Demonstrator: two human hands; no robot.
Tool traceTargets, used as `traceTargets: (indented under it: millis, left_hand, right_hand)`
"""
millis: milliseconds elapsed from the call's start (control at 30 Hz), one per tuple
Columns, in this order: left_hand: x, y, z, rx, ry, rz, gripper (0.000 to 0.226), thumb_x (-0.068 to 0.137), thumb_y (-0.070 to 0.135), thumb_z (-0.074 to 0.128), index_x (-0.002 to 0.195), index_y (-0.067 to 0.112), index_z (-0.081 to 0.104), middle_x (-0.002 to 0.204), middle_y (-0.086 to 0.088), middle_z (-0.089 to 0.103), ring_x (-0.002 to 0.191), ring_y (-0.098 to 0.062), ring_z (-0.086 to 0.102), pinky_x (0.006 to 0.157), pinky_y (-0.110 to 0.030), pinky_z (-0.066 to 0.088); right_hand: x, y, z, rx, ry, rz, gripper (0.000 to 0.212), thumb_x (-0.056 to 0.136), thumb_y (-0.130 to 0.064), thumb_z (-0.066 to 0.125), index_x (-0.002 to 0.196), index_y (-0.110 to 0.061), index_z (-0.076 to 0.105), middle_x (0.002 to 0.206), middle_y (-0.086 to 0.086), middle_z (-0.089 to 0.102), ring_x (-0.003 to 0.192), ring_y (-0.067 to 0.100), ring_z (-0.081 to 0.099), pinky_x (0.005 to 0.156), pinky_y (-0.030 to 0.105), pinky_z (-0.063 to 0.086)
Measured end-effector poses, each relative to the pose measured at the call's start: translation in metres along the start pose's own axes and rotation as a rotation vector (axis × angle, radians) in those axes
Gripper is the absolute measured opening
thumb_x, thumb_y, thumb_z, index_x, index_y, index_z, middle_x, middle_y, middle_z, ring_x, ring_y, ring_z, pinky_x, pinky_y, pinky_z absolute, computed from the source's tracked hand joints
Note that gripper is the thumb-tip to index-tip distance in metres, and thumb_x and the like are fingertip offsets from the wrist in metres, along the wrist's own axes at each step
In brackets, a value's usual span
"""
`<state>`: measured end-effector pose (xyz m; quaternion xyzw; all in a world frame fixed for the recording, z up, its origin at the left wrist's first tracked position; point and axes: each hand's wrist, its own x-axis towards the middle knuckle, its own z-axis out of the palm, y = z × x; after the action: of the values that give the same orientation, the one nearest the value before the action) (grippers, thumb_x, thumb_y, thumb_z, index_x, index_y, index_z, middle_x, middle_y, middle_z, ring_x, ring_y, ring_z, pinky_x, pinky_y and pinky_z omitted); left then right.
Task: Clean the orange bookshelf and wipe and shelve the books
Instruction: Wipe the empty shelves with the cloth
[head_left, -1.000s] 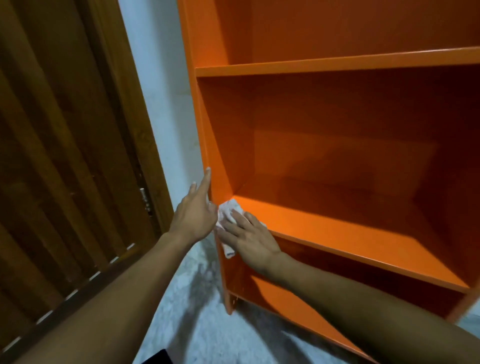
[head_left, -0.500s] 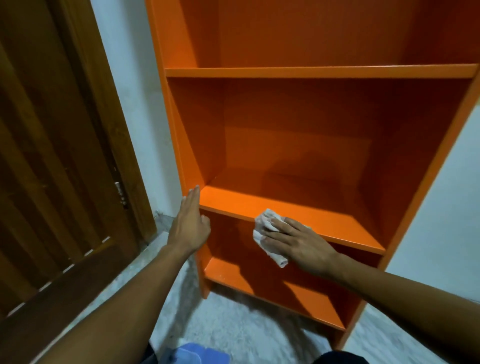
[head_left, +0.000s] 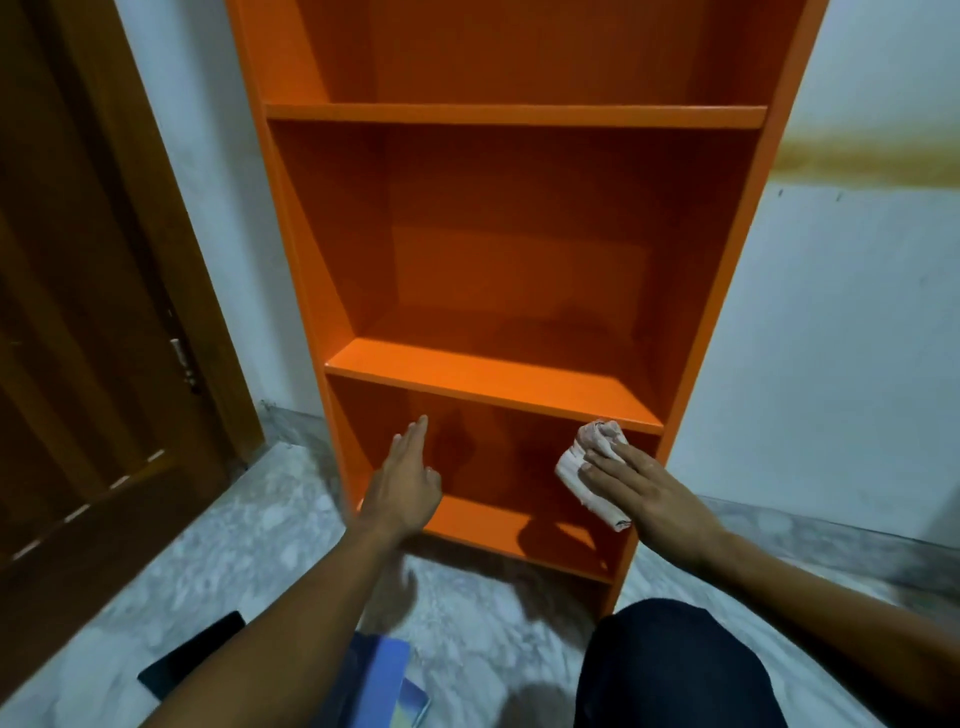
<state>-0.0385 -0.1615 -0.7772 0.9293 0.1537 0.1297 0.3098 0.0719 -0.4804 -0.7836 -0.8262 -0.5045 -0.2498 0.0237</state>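
The right hand (head_left: 644, 486) has slid the cloth (head_left: 592, 467) along the shelf edge to lower right, fingers flat on it; the left hand (head_left: 405, 488) left the bookshelf (head_left: 291, 249) side, fingers straight — books (head_left: 384, 680) wait at bottom centre.

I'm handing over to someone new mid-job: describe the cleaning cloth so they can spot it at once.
Find the tall orange bookshelf against the white wall. At the right end of its second-lowest shelf's front edge, the right hand presses the cloth flat. It is the only pale, crumpled thing against the orange wood.
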Motion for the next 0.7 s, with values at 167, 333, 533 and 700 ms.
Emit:
traceTargets:
  millis: [167,333,533,700]
  left_hand:
    - [-0.011,-0.018,0.046,0.016,-0.103,-0.039,0.069,0.101,0.015,0.045,0.159,0.021,0.008,0.166,-0.002,0.013,0.154,-0.024,0.006,0.118,-0.04,0.024]
    - [-0.006,-0.061,0.092,0.04,-0.221,-0.101,0.064,0.104,0.019,0.043,0.159,0.018,0.011,0.166,-0.004,0.012,0.154,-0.027,0.006,0.12,-0.044,0.021]
    - [0.014,-0.111,0.138,0.092,-0.301,-0.126,0.075,0.095,0.056,0.02,0.158,0.016,0.016,0.166,-0.012,0.014,0.153,-0.033,0.006,0.118,-0.051,0.024]
    - [0.034,-0.151,0.169,0.261,-0.239,-0.005,0.1,0.09,0.072,-0.004,0.151,0.003,0.036,0.153,-0.03,0.034,0.141,-0.052,0.03,0.104,-0.067,0.035]
  right_hand:
    - [-0.011,-0.02,0.058,0.309,-0.162,0.267,0.068,0.087,0.016,0.05,0.148,-0.014,0.044,0.156,0.009,0.039,0.146,0.025,0.024,0.117,0.044,0.026]
    - [0.002,-0.039,0.128,0.592,-0.206,0.71,0.073,0.082,0.024,0.036,0.146,-0.009,0.046,0.15,0.016,0.046,0.139,0.033,0.042,0.115,0.044,0.032]
    - [0.004,-0.038,0.204,0.659,-0.219,1.021,0.048,0.096,0.003,0.042,0.142,-0.011,0.046,0.141,0.017,0.05,0.129,0.037,0.05,0.108,0.046,0.04]
    - [-0.002,-0.045,0.244,0.239,-0.546,0.795,0.059,0.1,-0.058,0.028,0.153,-0.032,0.031,0.153,0.016,0.035,0.134,0.046,0.034,0.103,0.053,0.039]
